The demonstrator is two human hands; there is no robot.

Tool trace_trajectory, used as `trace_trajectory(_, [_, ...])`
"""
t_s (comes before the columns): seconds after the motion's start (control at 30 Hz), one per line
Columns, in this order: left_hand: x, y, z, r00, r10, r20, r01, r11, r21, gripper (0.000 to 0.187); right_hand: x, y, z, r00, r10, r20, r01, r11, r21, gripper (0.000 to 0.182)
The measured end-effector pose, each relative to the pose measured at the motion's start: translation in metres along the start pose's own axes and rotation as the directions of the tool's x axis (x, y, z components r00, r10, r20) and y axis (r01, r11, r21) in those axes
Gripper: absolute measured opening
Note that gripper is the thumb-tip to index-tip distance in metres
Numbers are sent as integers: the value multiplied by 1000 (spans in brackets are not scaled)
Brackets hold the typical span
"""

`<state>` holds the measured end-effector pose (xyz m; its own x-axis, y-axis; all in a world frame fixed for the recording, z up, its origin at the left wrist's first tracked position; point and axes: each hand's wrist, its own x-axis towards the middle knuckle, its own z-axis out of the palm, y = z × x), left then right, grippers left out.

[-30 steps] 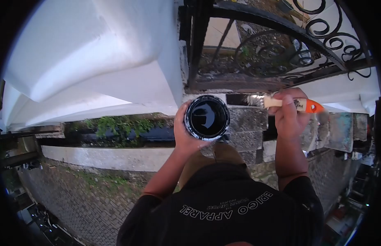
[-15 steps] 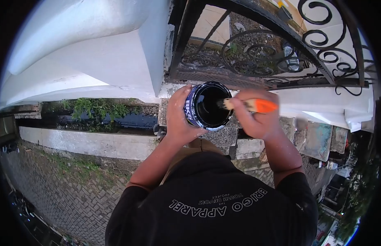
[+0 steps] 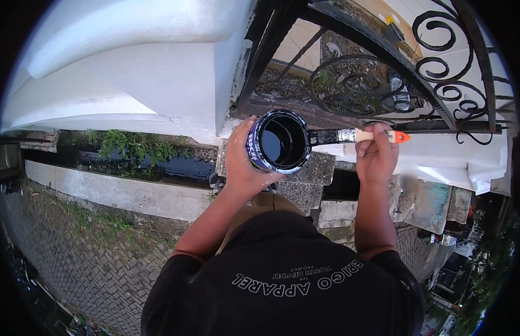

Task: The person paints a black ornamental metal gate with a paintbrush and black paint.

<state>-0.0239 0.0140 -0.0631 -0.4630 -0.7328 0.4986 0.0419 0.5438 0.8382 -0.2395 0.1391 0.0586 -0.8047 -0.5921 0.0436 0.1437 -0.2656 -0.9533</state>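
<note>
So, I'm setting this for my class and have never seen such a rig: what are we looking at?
There is no machine, only a bare-handed person, seen from a camera worn on the head. The left hand grips an open can of dark liquid. The right hand holds a paintbrush, its dark bristles beside the can; whether they touch is hard to tell. The setting is outdoors: black metalwork stands beyond the hands, and green plants and paved ground show at the left.

shirt (image 3: 288, 274): "ERIGO APPAREL", "THE YOUTH REVOLT PROJECT" | can (image 3: 252, 149): "BK…" | brush (image 3: 348, 135): lettering illegible
</note>
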Motion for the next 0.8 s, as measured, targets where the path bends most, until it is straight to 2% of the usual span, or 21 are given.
trace_trajectory(0.03, [-3,-1,-1,997,-77,17,77,997,-23,117,0,4,0,989,106,-99,-94,988,122,11])
trace_trajectory(0.07, [-4,-2,-2,988,-152,34,154,987,-44,117,-1,10,-3,990,104,-94,-92,988,125,11])
trace_trajectory(0.13, [1,4,-6,982,-183,49,185,982,-25,116,-2,20,-6,966,254,-50,-230,932,281,14])
trace_trajectory(0.27, [2,6,-10,968,-240,79,242,970,-16,117,-8,26,1,957,289,35,-283,896,342,18])
trace_trajectory(0.3, [3,6,-11,968,-239,77,241,971,-11,117,-8,23,0,980,129,152,-163,956,244,18])
trace_trajectory(0.33, [5,7,-14,971,-228,79,228,974,10,118,-9,19,0,960,-22,278,-24,987,160,19])
trace_trajectory(0.4, [6,10,-18,972,-220,83,218,975,33,118,-3,6,-1,826,-226,516,247,969,29,21])
trace_trajectory(0.43, [8,12,-20,977,-199,78,196,980,45,118,2,-8,1,827,-224,516,245,969,28,21])
trace_trajectory(0.47, [9,12,-22,981,-177,74,173,983,57,119,7,-26,4,707,-203,677,409,899,-157,19])
trace_trajectory(0.5, [7,10,-21,981,-180,76,176,983,56,119,8,-40,8,576,-123,808,577,762,-295,18])
trace_trajectory(0.53, [4,6,-20,974,-213,74,212,977,8,118,2,-46,15,625,-34,780,491,793,-359,20])
trace_trajectory(0.57, [3,3,-21,968,-242,71,245,969,-39,118,-2,-52,18,626,-32,779,491,793,-362,20])
trace_trajectory(0.63, [5,4,-24,972,-221,73,223,975,-17,118,-5,-62,22,548,43,836,574,707,-413,23])
trace_trajectory(0.7, [5,4,-26,976,-204,78,205,979,2,118,-3,-70,20,568,47,821,579,687,-440,21])
trace_trajectory(0.8, [5,4,-24,981,-189,40,187,982,37,119,4,-62,6,550,58,833,554,721,-416,22])
